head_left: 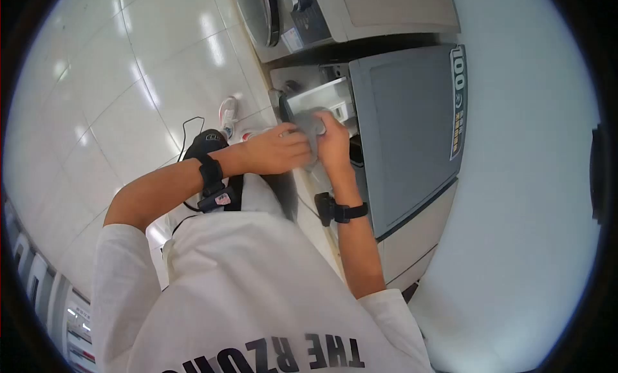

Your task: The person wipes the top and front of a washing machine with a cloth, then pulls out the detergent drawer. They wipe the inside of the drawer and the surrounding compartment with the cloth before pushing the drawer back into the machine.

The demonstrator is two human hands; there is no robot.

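Note:
A blurred grey cloth (309,123) is bunched between my two hands, over the front of a grey washing machine (405,128). My left hand (283,149) curls its fingers against the cloth from the left. On the other side, my right hand (332,141) grips it with the thumb pressed on top. Just beyond my fingers, a white detergent drawer (318,96) is pulled out of the machine. My palms hide the lower part of the cloth.
A second washing machine (399,12) with a round door stands alongside. Pale glossy floor tiles (90,102) lie to the left, and a white shoe (228,114) shows on them. A pale wall (521,180) rises behind the machines. Black straps with small boxes circle both my wrists.

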